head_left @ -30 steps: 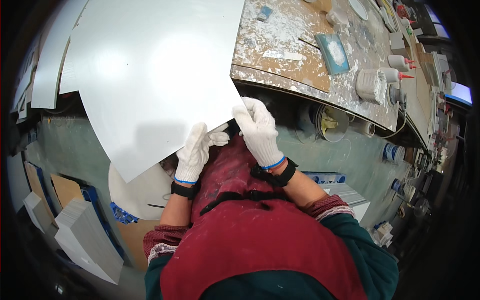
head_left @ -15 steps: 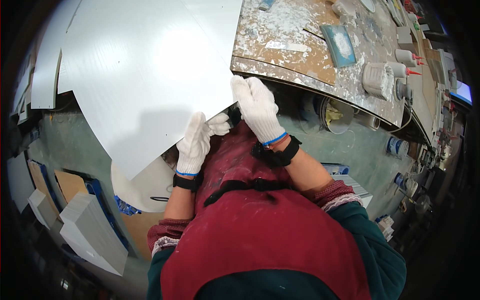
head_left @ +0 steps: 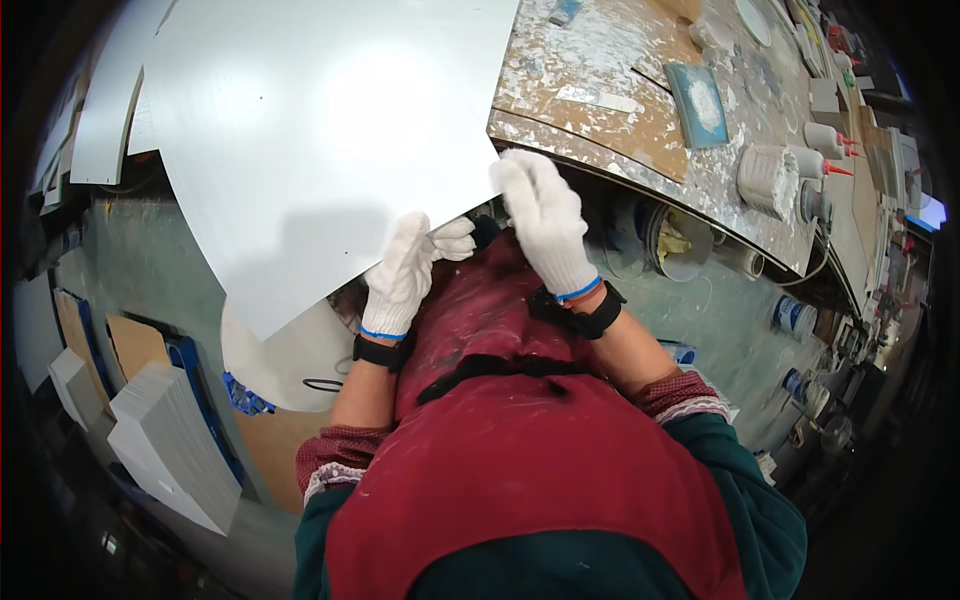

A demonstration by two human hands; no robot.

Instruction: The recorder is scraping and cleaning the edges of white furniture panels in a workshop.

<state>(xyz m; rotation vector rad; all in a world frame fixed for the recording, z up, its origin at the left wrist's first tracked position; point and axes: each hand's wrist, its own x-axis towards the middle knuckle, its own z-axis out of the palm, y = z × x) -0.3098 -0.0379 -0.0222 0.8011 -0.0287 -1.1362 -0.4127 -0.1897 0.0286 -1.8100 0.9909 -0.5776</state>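
A large smooth white panel [head_left: 300, 170] lies in front of me, its near edge slanting across and overhanging toward my apron. My left hand [head_left: 400, 275], in a white knit glove, is closed on that near edge, the thumb side on top and the other fingers curled beside and under it. Farther right along the same edge, my right hand [head_left: 548, 225], gloved alike, has its fingers pressed together at the panel's right corner. Its thumb is mostly hidden. A paint-spattered workbench [head_left: 640, 150] adjoins the panel on the right.
On the bench are a blue tray [head_left: 697, 105] with white residue, a white tub [head_left: 768, 180] and bottles [head_left: 822, 138] with red tips. Below it stands a bucket [head_left: 680, 242]. A round pale stool [head_left: 270, 365] is under the panel's near corner; stacked boards [head_left: 175, 440] stand at lower left.
The view has shifted slightly, so the bench and both hands appear farther right. Both hands keep their places along the panel's edge.
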